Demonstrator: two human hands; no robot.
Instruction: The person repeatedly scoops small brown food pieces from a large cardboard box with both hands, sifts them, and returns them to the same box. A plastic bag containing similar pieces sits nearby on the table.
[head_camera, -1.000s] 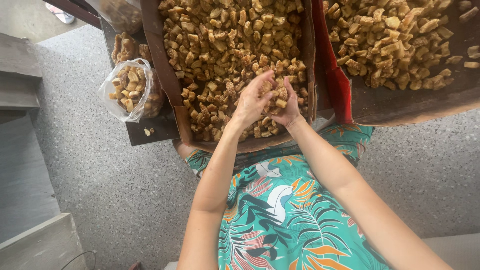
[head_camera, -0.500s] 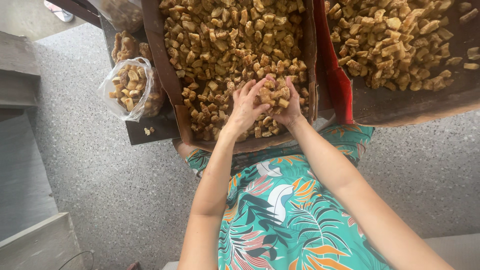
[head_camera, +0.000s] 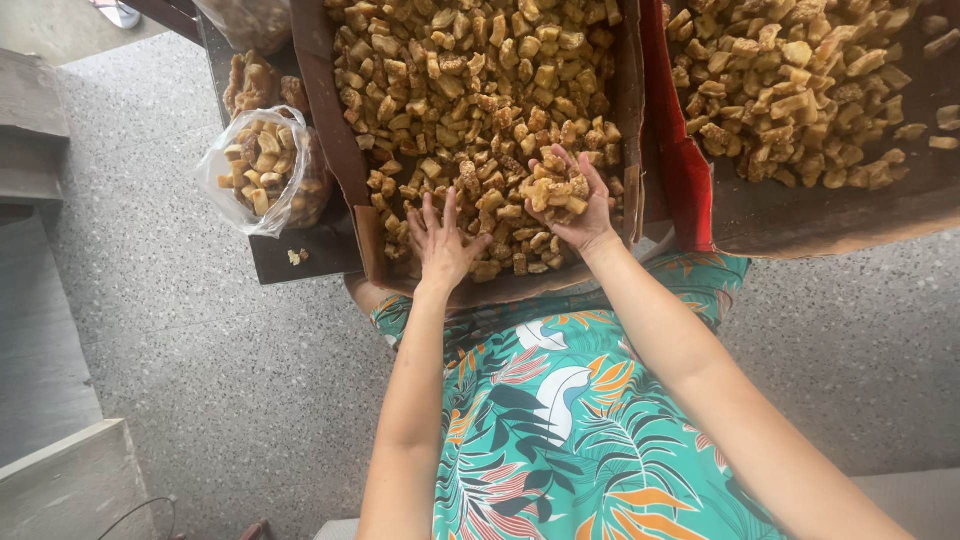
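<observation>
Speckled grey flooring is showing beneath two cardboard boxes, each heaped with golden fried snack pieces, the second box lying to the right. Scooping looks to be the step in hand: the right hand is cupping a handful of pieces, palm up, while the left hand is lying open and flat on the heap, fingers spread. One clear plastic bag, partly filled, is sitting open left of the boxes; carrying the handful across without spilling would call for a steady cupped palm.
</observation>
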